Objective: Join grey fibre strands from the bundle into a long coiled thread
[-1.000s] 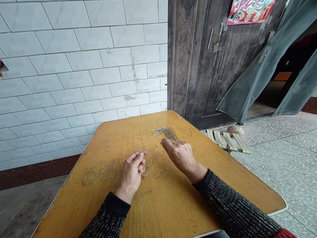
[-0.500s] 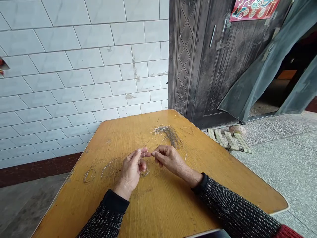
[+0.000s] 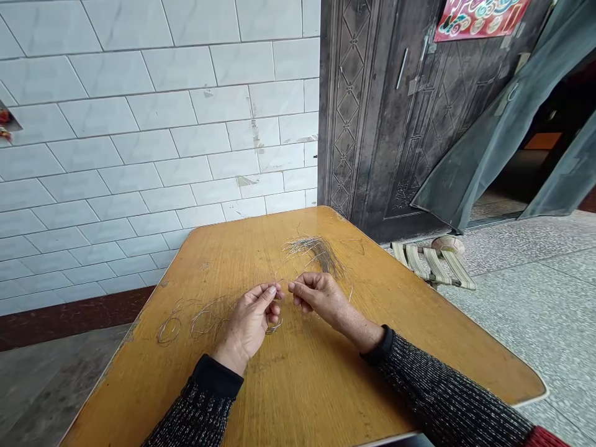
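Note:
My left hand [image 3: 254,316] is closed in a pinch over the middle of the wooden table [image 3: 302,385]. Between its thumb and fingers is a thin wire [image 3: 276,270], whose free end sticks up and away. Close beside it on the right, my right hand [image 3: 319,298] pinches with thumb and forefinger, apparently on the same wire, though so fine a strand is hard to follow. Loose wire coils [image 3: 169,329] lie on the table left of my left hand, and another coil [image 3: 274,326] is partly hidden beneath it. Beyond my right hand lies a bundle of cut wires [image 3: 321,251].
A white tiled wall [image 3: 186,136] stands behind the table, beside a dark carved door [image 3: 386,124]. On the right, a grey curtain [image 3: 484,136] hangs at a doorway. A low stool with striped webbing [image 3: 431,264] is by the table's right edge. A dark object shows at the bottom edge.
My hands have moved slightly apart, with the right fingertips drawn off the left ones. The left forefinger has curled in from its stretched-out position. Coils and bundle lie as before.

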Demonstrator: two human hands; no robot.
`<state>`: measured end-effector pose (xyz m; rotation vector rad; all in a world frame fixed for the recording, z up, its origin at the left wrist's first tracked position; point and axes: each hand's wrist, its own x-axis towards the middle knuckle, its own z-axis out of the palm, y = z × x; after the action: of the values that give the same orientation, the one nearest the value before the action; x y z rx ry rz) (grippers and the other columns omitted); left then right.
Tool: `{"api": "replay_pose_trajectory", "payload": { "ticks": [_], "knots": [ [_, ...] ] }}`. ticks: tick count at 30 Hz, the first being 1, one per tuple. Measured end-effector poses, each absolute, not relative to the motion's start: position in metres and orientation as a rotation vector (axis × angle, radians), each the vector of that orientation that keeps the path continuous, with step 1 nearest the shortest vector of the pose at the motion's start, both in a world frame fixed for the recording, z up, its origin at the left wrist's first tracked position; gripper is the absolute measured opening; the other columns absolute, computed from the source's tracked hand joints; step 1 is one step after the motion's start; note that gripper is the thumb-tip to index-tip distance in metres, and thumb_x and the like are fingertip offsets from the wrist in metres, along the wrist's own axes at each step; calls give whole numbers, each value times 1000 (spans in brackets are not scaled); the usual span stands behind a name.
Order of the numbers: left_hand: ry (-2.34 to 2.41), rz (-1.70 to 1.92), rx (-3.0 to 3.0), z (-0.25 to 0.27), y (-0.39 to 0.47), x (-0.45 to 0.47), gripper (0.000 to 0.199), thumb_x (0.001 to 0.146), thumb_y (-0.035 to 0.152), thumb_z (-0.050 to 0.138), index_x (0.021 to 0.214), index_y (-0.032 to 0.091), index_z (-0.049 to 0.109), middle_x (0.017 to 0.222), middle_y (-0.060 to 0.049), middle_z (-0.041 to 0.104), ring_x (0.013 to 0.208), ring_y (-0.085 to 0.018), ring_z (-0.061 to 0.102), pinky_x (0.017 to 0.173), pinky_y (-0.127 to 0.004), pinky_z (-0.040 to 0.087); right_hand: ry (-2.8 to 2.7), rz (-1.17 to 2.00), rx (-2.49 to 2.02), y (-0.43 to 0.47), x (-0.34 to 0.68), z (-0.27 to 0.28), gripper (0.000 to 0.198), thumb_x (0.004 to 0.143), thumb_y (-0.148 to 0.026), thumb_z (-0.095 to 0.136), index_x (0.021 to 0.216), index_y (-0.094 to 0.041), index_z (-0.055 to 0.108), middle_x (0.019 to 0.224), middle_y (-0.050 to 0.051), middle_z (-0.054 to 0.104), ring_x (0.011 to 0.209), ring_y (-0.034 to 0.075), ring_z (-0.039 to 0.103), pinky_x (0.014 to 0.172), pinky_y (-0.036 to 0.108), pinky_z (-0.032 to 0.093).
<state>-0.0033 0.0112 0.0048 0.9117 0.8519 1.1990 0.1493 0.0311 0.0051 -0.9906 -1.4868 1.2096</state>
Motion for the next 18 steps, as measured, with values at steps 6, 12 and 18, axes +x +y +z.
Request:
{"api": "replay_pose_trajectory", "payload": {
  "ticks": [6, 12, 18],
  "knots": [
    [770, 1179, 844, 6, 10, -2, 20, 63, 24, 74, 72, 13, 61, 68, 0, 58, 56, -5, 51, 51, -16, 42, -1429, 1202, -955, 33, 151, 4, 34, 69, -45, 60, 55, -16, 50, 47, -4, 53, 35, 4, 41, 37, 18, 30],
    [790, 1230, 816, 5, 11, -3, 22, 61, 24, 76, 75, 14, 62, 72, 0, 60, 55, -5, 51, 45, -14, 37, -1468, 1346, -842, 28, 152, 11, 37, 73, -52, 54, 64, -16, 52, 55, -3, 55, 38, 4, 42, 38, 19, 32],
    [765, 1232, 793, 5, 10, -1, 18, 63, 22, 74, 72, 14, 61, 74, 1, 57, 57, -5, 50, 46, -15, 36, -1410, 1367, -820, 21, 148, 12, 33, 71, -48, 59, 64, -16, 53, 55, -4, 50, 41, 5, 41, 40, 18, 32]
  ]
}}
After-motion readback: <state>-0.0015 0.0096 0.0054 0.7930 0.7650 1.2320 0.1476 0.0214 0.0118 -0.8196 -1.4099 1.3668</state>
